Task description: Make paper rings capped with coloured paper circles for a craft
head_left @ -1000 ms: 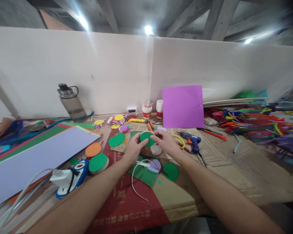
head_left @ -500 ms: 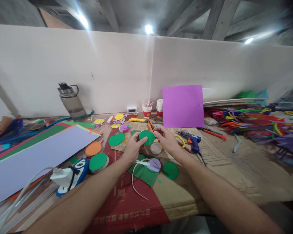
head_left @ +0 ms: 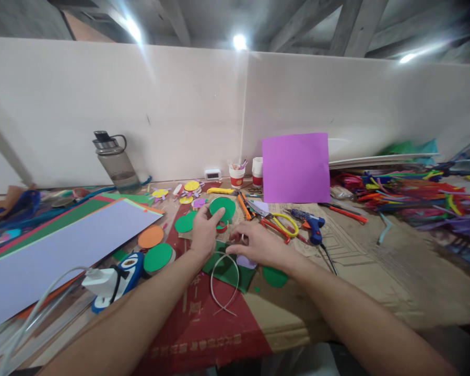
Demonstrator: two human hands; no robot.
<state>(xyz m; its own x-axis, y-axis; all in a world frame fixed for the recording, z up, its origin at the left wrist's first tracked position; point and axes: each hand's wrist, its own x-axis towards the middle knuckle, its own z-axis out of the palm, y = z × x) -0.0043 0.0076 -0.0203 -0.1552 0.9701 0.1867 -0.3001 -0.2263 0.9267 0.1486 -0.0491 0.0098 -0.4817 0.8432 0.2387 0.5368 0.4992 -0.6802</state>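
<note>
My left hand (head_left: 203, 235) pinches a green paper disc (head_left: 222, 208) by its lower edge and holds it up above the table. My right hand (head_left: 256, 245) is lowered palm down, its fingertips closed on the top of a thin white strip (head_left: 219, 284) that curls into a loop over a green sheet (head_left: 229, 271) and the red cardboard. A lilac circle (head_left: 243, 262) peeks out under that hand. Another green disc (head_left: 274, 277) lies just right of it.
More discs lie left: green (head_left: 186, 223), orange (head_left: 151, 236), green on a roll (head_left: 159, 257). Yellow-handled scissors (head_left: 282, 224), a blue glue gun (head_left: 314, 230), a purple sheet (head_left: 295, 167), cups (head_left: 237, 177), a water bottle (head_left: 113, 164), a large lilac sheet (head_left: 62, 245) and pipe cleaners (head_left: 407, 193) surround them.
My right hand let go of the green disc and dropped to the white strip, which now curls into a closed loop. My left hand carried the disc slightly left and farther away.
</note>
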